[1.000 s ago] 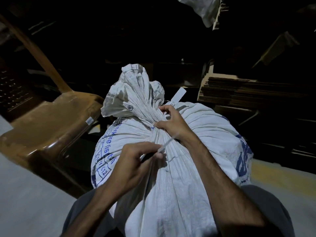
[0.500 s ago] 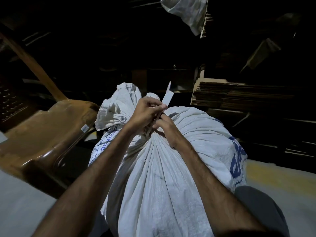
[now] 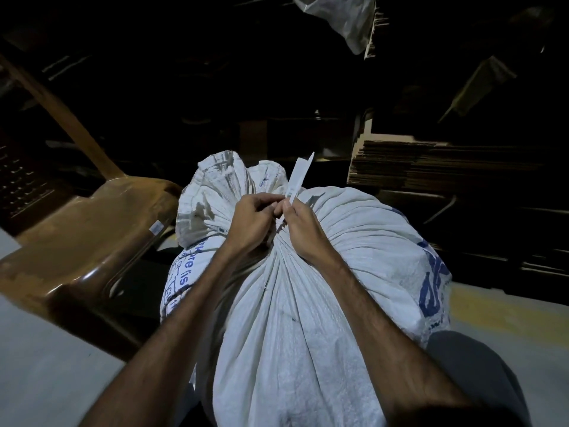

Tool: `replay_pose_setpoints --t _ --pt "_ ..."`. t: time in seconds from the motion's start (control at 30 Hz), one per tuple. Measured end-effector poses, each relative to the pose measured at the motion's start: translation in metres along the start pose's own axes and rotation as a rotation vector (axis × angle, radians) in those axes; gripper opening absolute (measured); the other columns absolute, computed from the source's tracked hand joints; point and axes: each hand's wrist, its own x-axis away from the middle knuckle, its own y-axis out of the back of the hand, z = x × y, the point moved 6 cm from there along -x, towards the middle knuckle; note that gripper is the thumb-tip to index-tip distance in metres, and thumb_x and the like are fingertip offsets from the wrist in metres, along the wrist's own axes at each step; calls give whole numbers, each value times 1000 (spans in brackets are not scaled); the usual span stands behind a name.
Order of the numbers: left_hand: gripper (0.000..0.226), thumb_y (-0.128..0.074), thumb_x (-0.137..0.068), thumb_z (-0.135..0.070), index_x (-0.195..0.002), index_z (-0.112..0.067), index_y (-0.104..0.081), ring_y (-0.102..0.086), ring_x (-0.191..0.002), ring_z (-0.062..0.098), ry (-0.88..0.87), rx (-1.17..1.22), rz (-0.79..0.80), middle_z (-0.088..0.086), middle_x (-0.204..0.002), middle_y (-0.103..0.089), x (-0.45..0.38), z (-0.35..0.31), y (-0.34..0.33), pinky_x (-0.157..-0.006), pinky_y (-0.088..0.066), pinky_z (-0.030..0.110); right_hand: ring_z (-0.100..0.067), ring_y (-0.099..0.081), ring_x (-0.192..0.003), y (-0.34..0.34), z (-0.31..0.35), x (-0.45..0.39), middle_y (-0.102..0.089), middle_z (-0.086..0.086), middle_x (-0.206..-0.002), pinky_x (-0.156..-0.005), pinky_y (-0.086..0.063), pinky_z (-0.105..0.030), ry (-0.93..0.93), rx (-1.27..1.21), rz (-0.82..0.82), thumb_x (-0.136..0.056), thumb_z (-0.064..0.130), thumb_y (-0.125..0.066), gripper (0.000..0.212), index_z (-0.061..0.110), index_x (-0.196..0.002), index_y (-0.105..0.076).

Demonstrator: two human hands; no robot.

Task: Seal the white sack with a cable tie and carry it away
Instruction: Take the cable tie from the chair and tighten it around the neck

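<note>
Now both hands meet at the gathered neck of the white sack [image 3: 308, 303]: the left hand [image 3: 251, 221], lower a second ago, pinches near the right hand [image 3: 303, 229], gripping the cable tie [image 3: 298, 177], likely threading it.

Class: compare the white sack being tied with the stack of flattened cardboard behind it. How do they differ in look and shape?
The sack is white woven cloth with blue print; the cardboard stack is plain brown. The sack bulges round, gathered at its neck; the cardboard lies in flat layers. Both hands, left and right, are at the sack; nothing touches the cardboard.
</note>
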Motion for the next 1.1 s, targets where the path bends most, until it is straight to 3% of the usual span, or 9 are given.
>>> replay_pose_setpoints --t 0.1,0.27,0.43,0.6,0.67,0.77,0.83,0.93,1.1 --pt "23 -55 -104 -4 -104 4 -76 -34 -34 15 32 -35 105 5 -49 -54 3 -2 -1 -36 -28 18 -20 -68 -112 1 0 0 -73 0 -113 -104 -53 -56 3 4 -4 -98 66 -28 42 47 -84 -63" --pt "21 -61 -104 -16 -109 -10 -80 -52 -52 3 -36 -295 215 -12 -62 -68 -6 -13 4 -54 -41 16 -24 -66 -102 5 3 2 -71 -6 -104 -98 -53 -54 8 -15 -14 -105 55 -31 40 43 -80 -59" --pt "26 -57 -107 -17 -102 -12 -82 -31 -50 13 -48 -299 297 -6 -52 -49 -4 -13 3 -51 -26 21 -15 -51 -73 8 5 5 -51 7 -75 -78 -42 -41 10 -36 -22 -110 49 -35 41 35 -78 -58" --pt "30 -55 -108 -26 -114 -8 -79 -20 -43 8 -8 -177 343 -7 -50 -36 -4 -4 5 -43 -22 18 -31 -61 -80 6 9 7 -60 -17 -82 -86 -54 -58 36 -28 -9 -97 69 -34 47 35 -82 -63" --pt "29 -53 -109 -25 -113 -10 -78 -19 -40 10 43 -128 312 -3 -49 -32 -5 1 3 -42 -22 19 -26 -62 -80 6 9 7 -66 -20 -90 -89 -54 -62 59 -47 -11 -95 71 -36 49 33 -89 -66" --pt "25 -52 -109 -14 -110 -3 -75 -40 -32 6 38 -70 153 -8 -48 -57 -2 -1 -2 -38 -35 18 -21 -68 -86 7 11 9 -72 -4 -91 -91 -56 -62 69 -45 -28 -97 68 -40 47 32 -102 -70" --pt "20 -58 -106 -12 -108 -8 -77 -52 -38 15 -7 -34 88 -3 -65 -73 1 -2 -4 -41 -45 23 -24 -68 -91 9 13 11 -67 3 -96 -91 -56 -62 72 -2 -58 -98 66 -40 46 32 -102 -70" --pt "16 -65 -103 -20 -103 -17 -80 -39 -32 18 -13 17 36 17 -71 -71 0 3 -3 -33 -37 22 -23 -65 -102 13 13 12 -47 9 -115 -97 -55 -60 57 10 -131 -98 65 -42 54 22 -108 -74" --pt "39 -77 -89 -44 -88 -5 -77 -55 -77 28 -62 111 -26 42 -89 -62 -5 6 -5 -72 -45 44 -18 -66 -100 15 25 20 -54 13 -112 -95 -56 -60 15 -21 -184 -97 65 -40 57 20 -102 -73"
